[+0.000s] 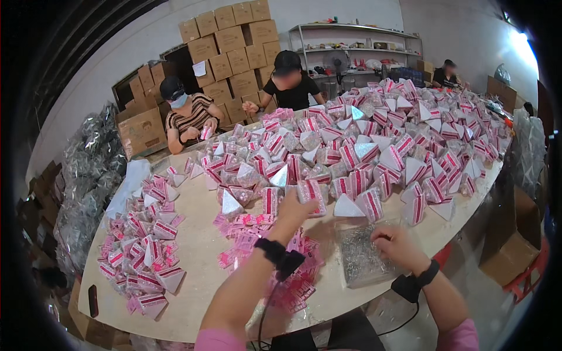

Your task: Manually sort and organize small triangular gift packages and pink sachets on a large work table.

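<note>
Two hands work at one table (199,245): the left hand (295,210) and the right hand (395,245). Three other people sit beyond. One fan (335,60), one phone (92,300), pink packets (363,152) too many to count.

Left hand (293,212) is up at the near edge of the big heap, fingers closed round a pink packet (310,193), a small clear pouch with pink and white print, held upright just off the table (199,245). Right hand (398,245) sits low, fingertips pressed on a clear bag (363,257) full of small silvery bits; that bag lies flat on the table, near its front edge, mouth toward the hand. Between the two hands, just beyond the bag, a white cone (348,207) lies on its side. Under the left wrist, loose pink labels (252,231) are scattered flat, touching and overlapping.
</note>
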`<state>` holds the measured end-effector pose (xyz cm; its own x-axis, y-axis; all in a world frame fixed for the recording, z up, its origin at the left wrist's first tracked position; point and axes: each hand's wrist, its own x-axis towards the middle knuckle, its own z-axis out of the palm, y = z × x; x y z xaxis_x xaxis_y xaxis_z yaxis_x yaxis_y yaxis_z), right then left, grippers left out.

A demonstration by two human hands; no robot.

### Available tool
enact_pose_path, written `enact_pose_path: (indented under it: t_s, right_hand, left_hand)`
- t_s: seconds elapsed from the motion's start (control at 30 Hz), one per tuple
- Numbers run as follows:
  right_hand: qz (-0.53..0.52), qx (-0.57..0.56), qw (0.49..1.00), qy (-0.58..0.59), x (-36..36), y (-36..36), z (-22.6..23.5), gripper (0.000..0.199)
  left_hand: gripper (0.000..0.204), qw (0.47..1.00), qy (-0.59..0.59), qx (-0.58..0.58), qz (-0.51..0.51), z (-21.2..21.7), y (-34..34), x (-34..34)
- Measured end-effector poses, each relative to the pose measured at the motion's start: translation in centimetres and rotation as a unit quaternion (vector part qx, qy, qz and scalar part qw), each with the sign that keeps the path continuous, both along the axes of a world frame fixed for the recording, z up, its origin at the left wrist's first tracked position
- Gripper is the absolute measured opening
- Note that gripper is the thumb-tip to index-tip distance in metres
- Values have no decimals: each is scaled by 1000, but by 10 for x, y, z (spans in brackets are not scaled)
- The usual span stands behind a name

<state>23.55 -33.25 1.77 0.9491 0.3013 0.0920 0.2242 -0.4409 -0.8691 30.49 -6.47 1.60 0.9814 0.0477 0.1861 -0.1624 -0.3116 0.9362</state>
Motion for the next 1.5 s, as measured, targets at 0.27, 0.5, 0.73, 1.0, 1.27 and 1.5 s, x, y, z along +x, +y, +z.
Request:
enact_pose_path:
  t_s: [0.27, 0.5, 0.73, 1.0, 1.27, 1.5]
  right_hand:
    - [13, 153, 988, -4, -11, 5, -17, 4]
    - [59, 223, 973, 28, -61, 57, -5, 5]
    - [141, 276, 944, 111, -88, 88, -28, 7]
    - [179, 224, 936, 205, -103, 122, -59, 8]
    - [129, 207, 939, 244, -94, 124, -79, 10]
    - [114, 230, 937, 236, -91, 113, -95, 8]
  left_hand:
    - [48, 818, 47, -562, -110, -2, 39, -98]
    - [60, 780, 62, -620, -60, -34, 43, -152]
    - [34, 828, 55, -557, -33, -44, 109, -181]
    - [24, 918, 87, -385, 42, -25, 142, -170]
    - [37, 919, 120, -375, 6, -52, 101, -73]
    - [49, 957, -63, 259, 117, -48, 136, -65]
